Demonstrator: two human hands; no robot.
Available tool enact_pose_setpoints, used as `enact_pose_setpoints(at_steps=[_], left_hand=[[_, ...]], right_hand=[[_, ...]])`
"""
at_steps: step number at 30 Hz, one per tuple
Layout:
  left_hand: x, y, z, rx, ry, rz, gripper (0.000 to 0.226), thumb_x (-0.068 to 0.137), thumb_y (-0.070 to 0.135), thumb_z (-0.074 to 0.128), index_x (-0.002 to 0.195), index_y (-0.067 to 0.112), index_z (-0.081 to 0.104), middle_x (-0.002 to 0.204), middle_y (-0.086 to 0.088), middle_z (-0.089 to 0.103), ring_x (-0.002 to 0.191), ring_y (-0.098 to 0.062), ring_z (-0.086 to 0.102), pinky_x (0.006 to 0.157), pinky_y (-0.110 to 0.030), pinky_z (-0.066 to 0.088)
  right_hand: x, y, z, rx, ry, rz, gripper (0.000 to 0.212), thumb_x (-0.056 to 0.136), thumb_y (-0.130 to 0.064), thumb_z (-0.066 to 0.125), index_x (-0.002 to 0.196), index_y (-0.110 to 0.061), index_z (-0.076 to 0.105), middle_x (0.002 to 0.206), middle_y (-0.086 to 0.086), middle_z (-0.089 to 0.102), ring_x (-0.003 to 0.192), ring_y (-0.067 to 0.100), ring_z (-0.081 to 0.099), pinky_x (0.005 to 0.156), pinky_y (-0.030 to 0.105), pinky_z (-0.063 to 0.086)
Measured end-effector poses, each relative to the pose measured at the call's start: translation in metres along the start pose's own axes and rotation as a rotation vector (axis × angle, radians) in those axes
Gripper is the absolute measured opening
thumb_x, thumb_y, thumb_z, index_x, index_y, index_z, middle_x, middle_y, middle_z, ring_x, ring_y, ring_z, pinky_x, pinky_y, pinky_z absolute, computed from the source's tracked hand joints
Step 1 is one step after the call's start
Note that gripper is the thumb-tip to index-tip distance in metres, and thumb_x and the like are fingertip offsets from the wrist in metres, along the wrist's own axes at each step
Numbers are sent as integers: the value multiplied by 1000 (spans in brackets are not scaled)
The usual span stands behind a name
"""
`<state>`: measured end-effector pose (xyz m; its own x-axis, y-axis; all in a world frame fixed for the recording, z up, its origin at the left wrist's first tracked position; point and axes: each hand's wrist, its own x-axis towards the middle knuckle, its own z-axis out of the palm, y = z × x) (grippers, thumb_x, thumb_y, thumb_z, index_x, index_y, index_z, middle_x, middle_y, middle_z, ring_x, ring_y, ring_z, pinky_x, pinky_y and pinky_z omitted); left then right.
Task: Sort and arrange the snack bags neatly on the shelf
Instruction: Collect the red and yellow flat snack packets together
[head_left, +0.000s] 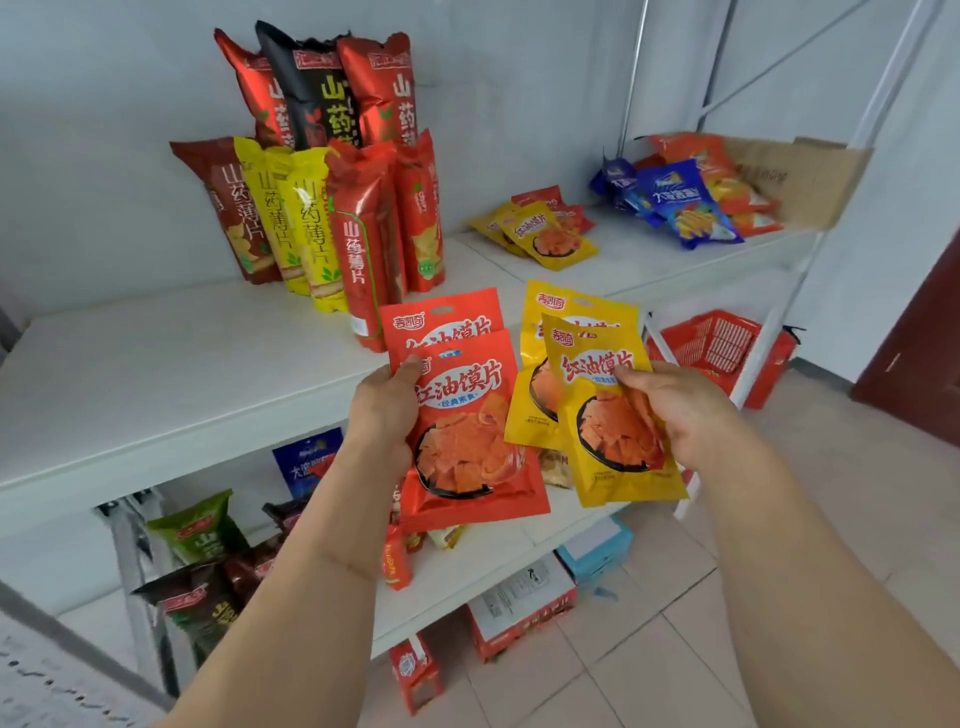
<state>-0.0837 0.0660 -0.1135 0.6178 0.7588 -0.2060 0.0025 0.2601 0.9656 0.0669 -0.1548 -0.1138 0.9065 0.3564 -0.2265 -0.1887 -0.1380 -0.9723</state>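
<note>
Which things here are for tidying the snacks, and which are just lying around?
For the job: red bags in the left hand, yellow bags in the right hand, tall bags, shelf.
Lying about: red basket, cardboard box, floor boxes.

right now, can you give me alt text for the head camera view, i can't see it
A person's left hand holds two red snack bags and the right hand holds two yellow snack bags in front of a white shelf. Tall chip bags stand at the shelf's back, with more small bags lying to their right.
</note>
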Motion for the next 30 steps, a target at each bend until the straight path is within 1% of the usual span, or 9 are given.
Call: enact_pose_setpoints(at_steps=[3,7,11,13,17,20,22,26,30], left_hand=[[16,-1,52,-11,10,7,22,100,33,57,111,17,67,95,-6,78,82,-25,76,74,-42,61],[40,4,120,-35,59,7,19,100,33,58,105,17,66,91,-6,78,79,-26,76,76,-45,62],[70,14,172,-48,109,19,21,99,35,59,107,16,66,93,-8,78,82,-29,76,79,-51,61],[89,19,194,-35,126,32,17,98,34,59,100,18,66,94,-9,77,83,-31,75,82,-53,60],[125,33,233,-65,154,47,15,101,32,57,91,21,61,91,-6,74,75,-24,72,77,-42,60],[157,44,261,-82,160,71,18,102,32,56,88,20,58,85,-3,71,71,-21,70,68,-35,58],[180,51,279,-89,154,74,17,101,33,56,92,20,59,84,-1,70,74,-21,71,67,-34,58],[236,64,308,-114,138,58,18,100,34,59,106,18,61,91,-3,73,78,-24,73,72,-39,60],[295,82,329,-67,158,44,24,99,40,58,111,20,62,96,-3,73,82,-24,73,74,-40,60]], right_hand=[[38,-12,-38,-2,-22,-19,14,89,-28,72,97,-16,71,93,6,76,88,27,72,79,39,57],[89,-28,-87,-33,-57,-27,20,89,-31,71,103,-16,72,96,5,77,90,27,72,83,41,57],[140,-45,-123,-44,-83,-29,21,87,-33,72,102,-18,73,94,4,77,89,27,73,85,43,57],[163,-52,-135,-39,-87,-32,21,87,-32,73,102,-17,73,94,5,77,88,28,73,86,46,57],[207,-67,-147,-26,-112,-40,15,89,-27,71,98,-16,74,93,6,77,85,27,74,82,45,58],[242,-81,-151,-33,-114,-50,14,90,-28,70,99,-17,73,91,4,77,83,25,74,72,37,58],[268,-90,-152,-40,-100,-70,14,90,-29,70,98,-18,73,91,4,77,83,24,74,68,33,56],[324,-107,-147,-58,-77,-78,16,88,-32,72,97,-19,74,95,5,76,88,26,73,84,44,58],[380,-126,-136,-78,-77,-66,16,87,-36,72,96,-23,73,99,3,76,92,27,71,88,46,56]])
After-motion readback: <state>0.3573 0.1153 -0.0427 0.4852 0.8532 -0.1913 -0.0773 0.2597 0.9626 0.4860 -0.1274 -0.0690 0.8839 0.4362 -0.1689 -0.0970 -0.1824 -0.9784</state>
